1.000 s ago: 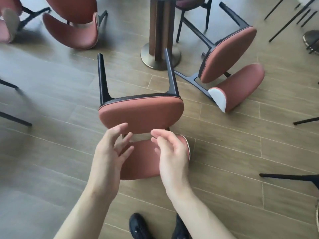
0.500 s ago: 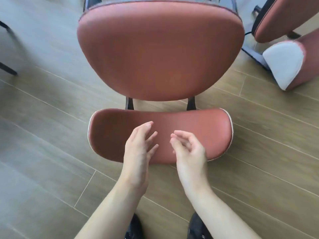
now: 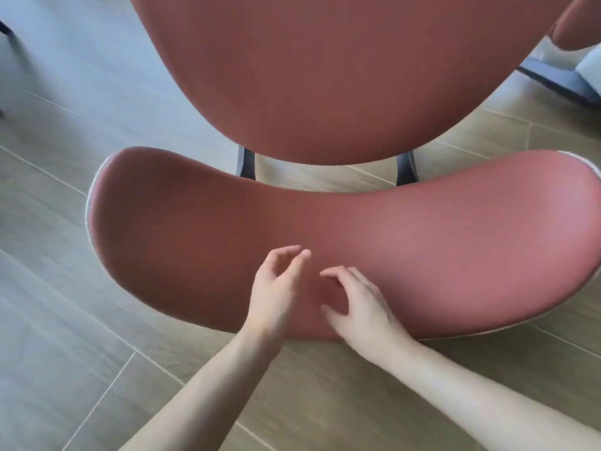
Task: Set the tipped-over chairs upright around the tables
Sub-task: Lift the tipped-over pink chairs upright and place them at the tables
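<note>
A tipped-over chair with rust-red padding fills the view. Its curved backrest (image 3: 422, 242) lies on the wood floor and its seat (image 3: 325, 66) stands up behind it, joined by two dark struts (image 3: 245, 162). My left hand (image 3: 276, 288) and my right hand (image 3: 357, 304) hover side by side over the near middle of the backrest, fingers loosely bent, holding nothing. Whether the fingertips touch the padding cannot be told.
A second tipped chair shows at the top right edge, with a red pad (image 3: 572, 30) and a dark frame bar (image 3: 559, 83). Wood-plank floor (image 3: 81, 336) spreads to the left and front. A dark leg tip (image 3: 5, 27) sits at the far left.
The view has dropped much closer to the chair, which now fills the frame. Both hands have reached down from near the seat to the backrest's near edge.
</note>
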Available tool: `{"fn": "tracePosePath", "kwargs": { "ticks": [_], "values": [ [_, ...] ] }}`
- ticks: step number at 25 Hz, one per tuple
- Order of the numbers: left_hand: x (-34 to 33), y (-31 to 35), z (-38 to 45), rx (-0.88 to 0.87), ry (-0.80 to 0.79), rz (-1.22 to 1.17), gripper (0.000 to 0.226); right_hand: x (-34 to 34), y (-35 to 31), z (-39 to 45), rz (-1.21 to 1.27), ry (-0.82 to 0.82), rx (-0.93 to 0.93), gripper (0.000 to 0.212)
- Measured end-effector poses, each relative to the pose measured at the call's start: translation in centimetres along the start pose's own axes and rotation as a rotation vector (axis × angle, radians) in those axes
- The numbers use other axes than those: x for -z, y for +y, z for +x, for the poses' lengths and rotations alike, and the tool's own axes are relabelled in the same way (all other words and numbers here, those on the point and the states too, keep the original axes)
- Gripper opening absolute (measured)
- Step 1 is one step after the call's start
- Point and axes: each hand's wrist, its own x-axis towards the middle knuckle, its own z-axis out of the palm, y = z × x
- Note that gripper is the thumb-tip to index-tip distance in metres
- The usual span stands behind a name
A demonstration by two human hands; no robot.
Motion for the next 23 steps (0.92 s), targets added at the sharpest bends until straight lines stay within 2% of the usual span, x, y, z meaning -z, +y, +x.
{"fn": "tracePosePath", "kwargs": {
  "ticks": [3,5,8,11,13,15,17,20,23],
  "values": [
    [0.7,-1.8,0.3,-0.269,-0.092,0.350,0.031,-0.9,1.6,-0.3,-0.490,-0.151,0.262,0.065],
    [1.5,-2.3,-0.9,-0.403,-0.164,0.612,0.040,-0.8,1.9,-1.6,-0.674,-0.206,0.322,0.074],
    [3.0,-3.9,-1.4,-0.643,-0.242,1.169,0.055,-0.6,3.4,-3.2,-1.012,-0.312,0.371,0.097],
    [4.2,-5.7,0.5,-0.775,-0.390,1.455,0.082,-0.2,5.8,-2.7,-1.135,-0.372,0.350,0.116],
    [4.9,-6.8,1.4,-0.783,-0.506,1.582,0.102,0.1,6.9,-2.5,-1.189,-0.357,0.366,0.118],
    [5.5,-7.6,1.4,-0.775,-0.555,1.688,0.111,0.4,7.4,-2.7,-1.206,-0.362,0.361,0.115],
    [6.0,-8.3,1.3,-0.825,-0.511,1.782,0.113,0.5,7.9,-2.7,-1.236,-0.329,0.352,0.114],
    [6.9,-8.7,2.4,-1.001,-0.402,1.889,0.105,0.9,9.1,-1.9,-1.285,-0.301,0.377,0.110],
    [7.9,-9.3,3.8,-1.133,-0.410,1.983,0.101,0.8,10.4,-1.5,-1.294,-0.294,0.423,0.113]
  ]
}}
